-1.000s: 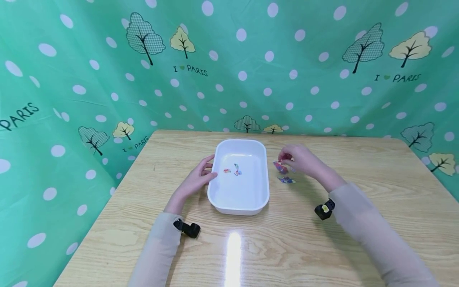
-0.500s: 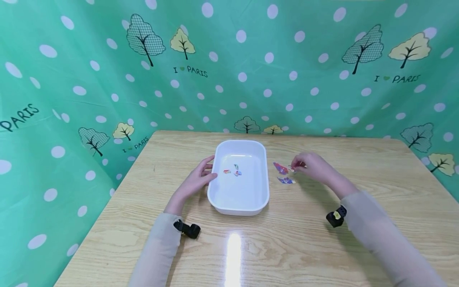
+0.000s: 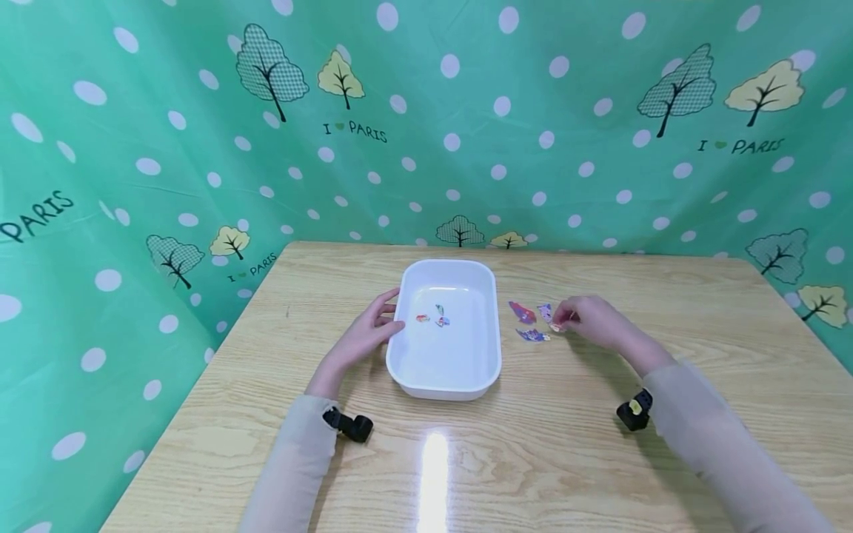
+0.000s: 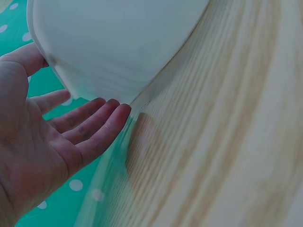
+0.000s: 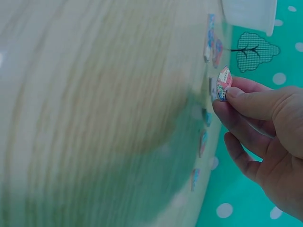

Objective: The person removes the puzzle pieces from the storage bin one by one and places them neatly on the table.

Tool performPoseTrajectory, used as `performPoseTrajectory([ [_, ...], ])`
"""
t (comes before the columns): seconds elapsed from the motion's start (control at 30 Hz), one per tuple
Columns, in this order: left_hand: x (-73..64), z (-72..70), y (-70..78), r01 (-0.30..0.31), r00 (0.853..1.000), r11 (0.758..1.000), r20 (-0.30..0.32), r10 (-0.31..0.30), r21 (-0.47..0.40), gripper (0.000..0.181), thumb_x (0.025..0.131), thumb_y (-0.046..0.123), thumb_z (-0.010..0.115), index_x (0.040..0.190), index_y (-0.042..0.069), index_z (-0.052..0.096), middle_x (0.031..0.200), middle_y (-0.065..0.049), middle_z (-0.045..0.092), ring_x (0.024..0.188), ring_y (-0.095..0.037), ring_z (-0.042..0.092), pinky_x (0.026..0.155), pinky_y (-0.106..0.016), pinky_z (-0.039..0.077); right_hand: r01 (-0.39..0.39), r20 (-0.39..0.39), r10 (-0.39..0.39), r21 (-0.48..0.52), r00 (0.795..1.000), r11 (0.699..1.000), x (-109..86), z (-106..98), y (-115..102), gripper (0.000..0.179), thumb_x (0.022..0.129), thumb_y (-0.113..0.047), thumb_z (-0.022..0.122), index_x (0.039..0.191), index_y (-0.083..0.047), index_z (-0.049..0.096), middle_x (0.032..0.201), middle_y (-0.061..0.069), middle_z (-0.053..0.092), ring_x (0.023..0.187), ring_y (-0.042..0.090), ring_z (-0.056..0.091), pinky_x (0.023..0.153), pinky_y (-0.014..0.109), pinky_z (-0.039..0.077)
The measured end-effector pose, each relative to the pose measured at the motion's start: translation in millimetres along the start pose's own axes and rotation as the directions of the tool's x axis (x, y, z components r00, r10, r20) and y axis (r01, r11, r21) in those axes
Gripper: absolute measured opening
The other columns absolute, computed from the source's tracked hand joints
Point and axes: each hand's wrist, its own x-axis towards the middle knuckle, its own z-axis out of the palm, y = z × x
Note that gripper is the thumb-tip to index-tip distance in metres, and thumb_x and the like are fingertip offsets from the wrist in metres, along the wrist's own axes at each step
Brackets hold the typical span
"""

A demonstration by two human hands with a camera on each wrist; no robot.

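Note:
My right hand [image 3: 589, 320] pinches a small, brightly printed flat piece [image 5: 224, 84] between thumb and fingers, just above the wooden table. Left of it lie a red-and-purple piece [image 3: 523, 312], a smaller purple piece [image 3: 545, 312] and a blue-purple one [image 3: 532, 335]. A white rectangular plastic tub [image 3: 443, 374] stands left of these, with a few tiny colourful pieces [image 3: 442, 320] on its bottom. My left hand [image 3: 365, 333] rests against the tub's left side. Its thumb lies at the rim, and its fingers extend loosely along the outer wall.
The wooden table [image 3: 266, 414] runs back to a green dotted curtain [image 3: 413, 111]. Several more small printed pieces [image 5: 202, 142] show near my right hand in the right wrist view. A light reflection lies on the tabletop in front of the tub.
My right hand has moved right and towards me, from over the red-and-purple piece, uncovering the pieces beside it. My left hand and the tub stay where they were.

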Motion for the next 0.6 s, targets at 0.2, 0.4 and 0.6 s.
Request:
performPoseTrajectory([
  [0.2, -0.4, -0.2, -0.4, 0.003, 1.000, 1.000, 0.002, -0.003, 0.004, 0.063, 0.091, 0.017, 0.053, 0.145, 0.014, 0.021, 0.133, -0.022, 0.039, 0.113, -0.033, 0.048, 0.088, -0.037, 0.048, -0.006, 0.015, 0.006, -0.016, 1.000, 1.000, -2.1, 5.4, 4.8, 0.011, 0.081, 0.002, 0.061, 0.086, -0.006, 0.067, 0.082, 0.003, 0.065, 0.079, 0.018, 0.060, 0.073, 0.036, 0.051],
  [0.4, -0.9, 0.8, 1.1, -0.003, 1.000, 1.000, -0.004, 0.003, 0.013, 0.063, 0.091, 0.017, 0.052, 0.145, 0.014, 0.020, 0.133, -0.023, 0.039, 0.113, -0.033, 0.049, 0.088, -0.037, 0.048, 0.002, 0.018, -0.002, -0.028, 1.000, 1.000, -3.1, 6.0, 5.2, 0.010, 0.082, 0.001, 0.061, 0.086, -0.006, 0.067, 0.081, 0.003, 0.065, 0.079, 0.019, 0.060, 0.072, 0.037, 0.051],
  [0.6, -1.6, 1.2, 2.2, -0.008, 1.000, 1.000, -0.002, 0.008, 0.012, 0.063, 0.091, 0.016, 0.052, 0.145, 0.013, 0.020, 0.133, -0.023, 0.039, 0.112, -0.033, 0.049, 0.087, -0.037, 0.049, -0.013, 0.042, 0.015, -0.052, 0.999, 0.999, -3.3, 6.0, 5.2, 0.009, 0.083, -0.002, 0.061, 0.084, -0.009, 0.067, 0.079, 0.000, 0.064, 0.076, 0.016, 0.059, 0.071, 0.037, 0.050],
])
